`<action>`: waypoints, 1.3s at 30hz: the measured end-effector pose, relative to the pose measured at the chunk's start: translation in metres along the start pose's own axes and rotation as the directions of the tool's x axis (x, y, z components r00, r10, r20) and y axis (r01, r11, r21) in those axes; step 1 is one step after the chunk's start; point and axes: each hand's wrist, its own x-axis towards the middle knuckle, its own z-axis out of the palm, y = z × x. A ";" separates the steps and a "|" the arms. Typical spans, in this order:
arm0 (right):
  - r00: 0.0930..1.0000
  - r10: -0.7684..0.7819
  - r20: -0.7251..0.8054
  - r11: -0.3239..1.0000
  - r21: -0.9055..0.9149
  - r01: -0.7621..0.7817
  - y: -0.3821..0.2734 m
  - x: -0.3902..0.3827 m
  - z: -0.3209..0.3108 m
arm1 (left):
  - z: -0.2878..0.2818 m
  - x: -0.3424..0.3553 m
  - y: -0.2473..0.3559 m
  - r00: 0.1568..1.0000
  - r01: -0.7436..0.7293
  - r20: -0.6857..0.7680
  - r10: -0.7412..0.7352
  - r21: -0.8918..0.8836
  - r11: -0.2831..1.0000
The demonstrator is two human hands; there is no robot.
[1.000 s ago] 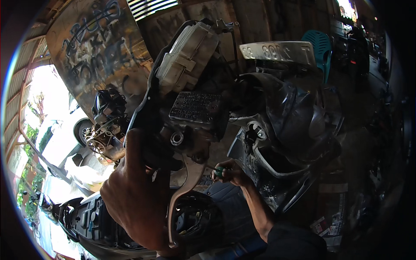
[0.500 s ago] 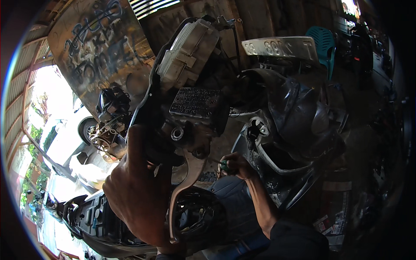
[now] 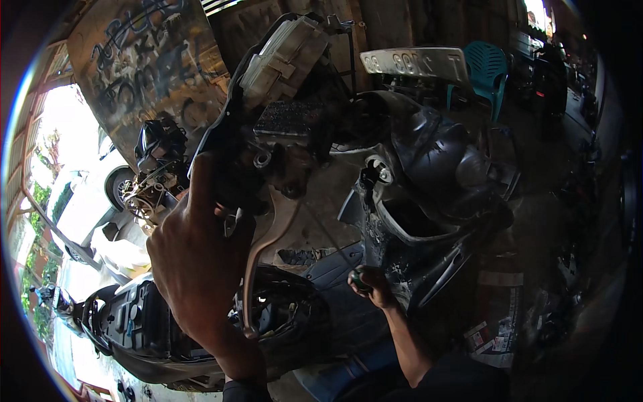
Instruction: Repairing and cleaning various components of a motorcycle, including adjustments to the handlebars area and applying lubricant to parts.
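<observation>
Head view, catalogued left to right. Left hand (image 3: 201,268), bare, curled around a black handlebar assembly (image 3: 233,187), some fingers hidden. Just right of that hand: one curved, bare-metal lever (image 3: 258,251). Up and right of the hand: one black, rectangular reservoir cap (image 3: 288,118). Next, one green-handled screwdriver (image 3: 362,276), thin shaft slanting up-left toward the lever's upper end; contact cannot be told. Right hand (image 3: 376,288), closed on its handle. Above and right of it: glossy black scooter bodywork (image 3: 439,157).

Screwdriver (image 3: 339,250): green handle (image 3: 362,277) low, thin straight shaft slanting up-left, tip near lever pivot; contact unclear. Lever (image 3: 256,253): dull metallic, curved, extending downward to a rounded free end.
</observation>
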 end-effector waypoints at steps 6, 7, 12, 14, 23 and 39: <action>0.990 -0.071 -0.125 0.979 -0.201 0.045 -0.042 -0.018 0.005 | -0.006 -0.002 0.001 0.996 -0.091 -0.028 0.090 -0.042 0.995; 0.993 -0.052 -0.108 0.986 -0.161 0.034 -0.048 -0.015 0.008 | -0.008 -0.002 0.001 0.996 -0.088 -0.012 0.087 -0.070 0.994; 0.994 -0.104 -0.042 0.964 -0.249 0.090 -0.065 0.001 0.018 | -0.012 -0.001 0.000 0.997 -0.070 0.031 0.073 -0.094 0.993; 0.994 -0.109 -0.031 0.955 -0.280 0.096 -0.068 0.004 0.020 | -0.011 0.000 0.001 0.998 -0.058 0.028 0.061 -0.114 0.992; 0.996 -0.049 -0.068 0.968 -0.248 0.031 -0.075 0.010 0.027 | -0.010 0.000 0.003 0.998 -0.023 0.053 0.029 -0.102 0.994; 0.996 -0.085 -0.029 0.958 -0.277 0.073 -0.065 0.029 0.024 | -0.007 0.000 0.002 0.999 -0.018 0.036 0.021 -0.096 0.995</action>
